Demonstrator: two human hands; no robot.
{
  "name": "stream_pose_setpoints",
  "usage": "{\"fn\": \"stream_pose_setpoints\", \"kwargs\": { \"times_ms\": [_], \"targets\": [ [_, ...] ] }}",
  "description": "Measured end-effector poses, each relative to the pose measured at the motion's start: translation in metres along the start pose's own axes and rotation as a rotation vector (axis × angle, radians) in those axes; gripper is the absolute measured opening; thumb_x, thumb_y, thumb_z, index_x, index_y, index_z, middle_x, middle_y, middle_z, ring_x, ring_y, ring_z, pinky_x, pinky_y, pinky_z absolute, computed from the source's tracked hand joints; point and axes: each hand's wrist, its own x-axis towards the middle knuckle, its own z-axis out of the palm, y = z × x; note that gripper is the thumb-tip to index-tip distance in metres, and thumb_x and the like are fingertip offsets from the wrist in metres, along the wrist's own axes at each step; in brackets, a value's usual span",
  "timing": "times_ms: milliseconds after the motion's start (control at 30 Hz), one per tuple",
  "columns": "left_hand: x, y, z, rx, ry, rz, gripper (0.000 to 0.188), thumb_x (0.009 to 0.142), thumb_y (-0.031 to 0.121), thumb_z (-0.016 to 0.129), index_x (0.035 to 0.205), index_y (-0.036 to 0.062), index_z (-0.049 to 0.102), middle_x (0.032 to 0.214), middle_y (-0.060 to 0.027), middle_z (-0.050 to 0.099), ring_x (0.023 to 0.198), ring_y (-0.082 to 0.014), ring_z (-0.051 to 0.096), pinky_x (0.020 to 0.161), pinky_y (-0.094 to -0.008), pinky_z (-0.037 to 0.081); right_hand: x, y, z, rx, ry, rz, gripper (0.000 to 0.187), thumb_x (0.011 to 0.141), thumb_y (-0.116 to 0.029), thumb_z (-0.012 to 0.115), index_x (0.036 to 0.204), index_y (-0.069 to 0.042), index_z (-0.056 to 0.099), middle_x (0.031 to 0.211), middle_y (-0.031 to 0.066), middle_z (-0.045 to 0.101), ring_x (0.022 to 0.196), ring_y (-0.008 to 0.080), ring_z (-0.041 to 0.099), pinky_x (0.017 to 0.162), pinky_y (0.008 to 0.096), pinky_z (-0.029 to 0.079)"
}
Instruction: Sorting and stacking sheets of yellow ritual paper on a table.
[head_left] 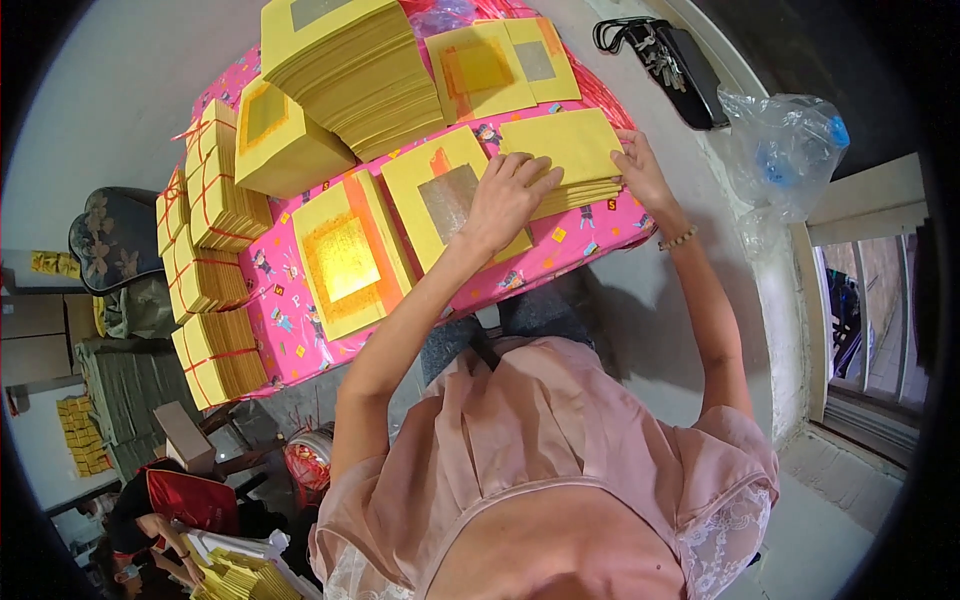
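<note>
Right grip (650, 183) pinching yellow rectangular paper stack (562, 143).
Left grip (503, 203), fingers spread on its left end; pink cartoon-print worktop (570, 238) below.

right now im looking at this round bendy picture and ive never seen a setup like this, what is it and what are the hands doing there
There's no machine here: a person works with bare hands. The single picture comes from a wide fisheye camera on that person's head, looking down, so straight edges curve.

A pink patterned cover lies under yellow paper stacks, some with gold or silver squares on top. At the left are yellow bundles tied with red string.

The left hand rests its fingers on a low yellow stack; the right hand is at its right edge. Whether the right hand grips any sheets is hard to tell.
</note>
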Motion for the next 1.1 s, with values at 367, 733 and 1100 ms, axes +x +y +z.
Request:
{"fn": "stream_pose_setpoints", "kwargs": {
  "times_ms": [367,733,1100],
  "targets": [
    [-0.010,-0.002,0.017,-0.327,-0.045,-0.158,0.046,0.079,0.003,0.066,0.125,0.0083,0.065,0.126,-0.0136,0.061,0.111,-0.0330,0.055,0.098,-0.0417,0.048,0.001,0.014,0.004,-0.212,0.012,0.029,0.033,0.100,-0.010,0.051,0.130,-0.002,0.039,0.112,0.0135,0.060,0.097,0.0201,0.064,0.079,0.0337,0.054],
    [-0.022,0.007,0.026,-0.410,-0.033,-0.284,0.038,0.084,0.004,0.065,0.122,0.0078,0.067,0.126,-0.0150,0.061,0.111,-0.0364,0.053,0.099,-0.0427,0.047,-0.019,-0.004,0.024,-0.986,0.263,-0.483,0.038,0.090,-0.007,0.061,0.126,-0.001,0.049,0.110,0.0213,0.060,0.101,0.0393,0.059,0.089,0.0455,0.048],
    [-0.024,-0.001,-0.007,-0.587,0.023,-0.313,0.049,0.088,0.009,0.065,0.136,0.0071,0.055,0.138,-0.0211,0.053,0.126,-0.0396,0.050,0.105,-0.0447,0.043,-0.003,-0.025,0.006,-0.874,0.217,-0.604,0.024,0.090,-0.011,0.062,0.113,-0.005,0.061,0.104,0.0174,0.060,0.094,0.0360,0.058,0.083,0.0444,0.047]
  ]
}}
